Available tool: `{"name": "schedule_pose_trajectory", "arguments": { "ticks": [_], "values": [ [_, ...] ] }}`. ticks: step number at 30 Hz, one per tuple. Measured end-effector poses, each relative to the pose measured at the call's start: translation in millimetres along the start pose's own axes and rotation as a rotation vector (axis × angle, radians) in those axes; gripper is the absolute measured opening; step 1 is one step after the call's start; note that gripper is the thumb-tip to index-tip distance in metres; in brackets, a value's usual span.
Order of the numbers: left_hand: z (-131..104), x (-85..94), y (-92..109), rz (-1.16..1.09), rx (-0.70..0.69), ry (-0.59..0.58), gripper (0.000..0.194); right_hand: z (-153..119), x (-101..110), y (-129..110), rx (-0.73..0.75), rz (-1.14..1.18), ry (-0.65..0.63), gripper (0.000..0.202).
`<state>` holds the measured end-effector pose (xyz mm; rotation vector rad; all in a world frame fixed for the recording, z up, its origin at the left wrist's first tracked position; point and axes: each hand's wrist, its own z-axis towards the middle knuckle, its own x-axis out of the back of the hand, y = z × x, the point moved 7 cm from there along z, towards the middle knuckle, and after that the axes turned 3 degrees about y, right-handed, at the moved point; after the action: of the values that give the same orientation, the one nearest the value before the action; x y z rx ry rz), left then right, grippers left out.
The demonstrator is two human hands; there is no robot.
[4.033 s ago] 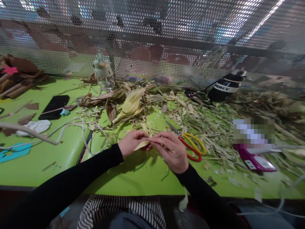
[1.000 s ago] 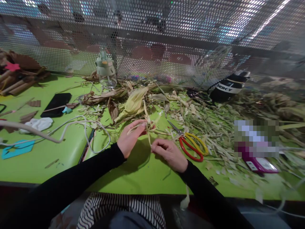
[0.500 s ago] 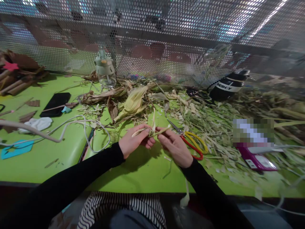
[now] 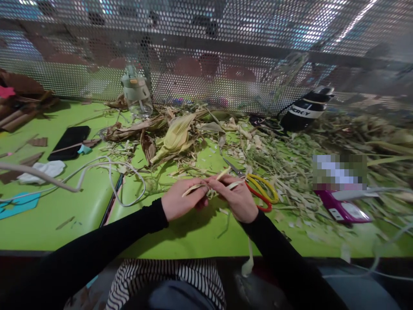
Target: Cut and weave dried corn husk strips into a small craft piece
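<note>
Pale strips of corn husk (image 4: 213, 193) are pinched between my two hands above the green table. My left hand (image 4: 183, 198) is closed on the strips, and one end pokes out over its thumb. Close against it, my right hand (image 4: 237, 196) pinches the husk with thumb and fingers, with strip ends standing out past the knuckles. How the strips cross between the fingertips is partly hidden. Scissors (image 4: 263, 189) with yellow and red handles lie just beyond my right hand. Farther back rests a pale yellow-green bundle of husk (image 4: 177, 135).
Husk scraps (image 4: 284, 172) cover the table's right side. A black bottle (image 4: 305, 112) and a clear bottle (image 4: 138, 99) stand by the perforated metal screen (image 4: 206, 56). Left are a phone (image 4: 69, 142), white tissue (image 4: 41, 171) and a looped cable (image 4: 111, 181). A magenta device (image 4: 345, 211) lies right.
My right hand has closed in on the left. The strip that stood upright between my hands now lies over toward the right fingers. The view has shifted slightly.
</note>
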<state>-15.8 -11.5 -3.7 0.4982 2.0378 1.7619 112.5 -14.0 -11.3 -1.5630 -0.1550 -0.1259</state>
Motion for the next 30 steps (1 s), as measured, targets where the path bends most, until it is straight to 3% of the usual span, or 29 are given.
{"name": "schedule_pose_trajectory", "arguments": {
  "ticks": [4,7,13,18,21,26,30],
  "values": [
    [-1,-1.1,0,0.017,-0.002,-0.016,0.015,0,9,0,0.01,0.048,0.13,0.031],
    [-2,-3.9,-1,0.002,0.014,-0.05,0.013,0,10,0,0.001,0.102,0.144,0.033],
    [2,2.4,-8,-0.105,0.033,0.033,0.023,-3,-4,-5,-0.049,0.056,-0.024,0.044],
    [6,8.8,-8,-0.124,0.002,0.063,0.025,-5,-6,-10,-0.037,-0.052,-0.066,0.038],
    [7,9.5,-8,-0.026,-0.046,0.054,0.028,-4,-7,-9,-0.052,-0.058,-0.09,0.038],
    [5,17.9,-7,0.234,-0.129,0.146,0.026,-7,-15,4,-0.159,-0.137,-0.248,0.033],
    [5,18.4,-5,0.277,-0.13,0.124,0.025,-9,-14,2,-0.133,-0.134,-0.338,0.029]
  ]
}}
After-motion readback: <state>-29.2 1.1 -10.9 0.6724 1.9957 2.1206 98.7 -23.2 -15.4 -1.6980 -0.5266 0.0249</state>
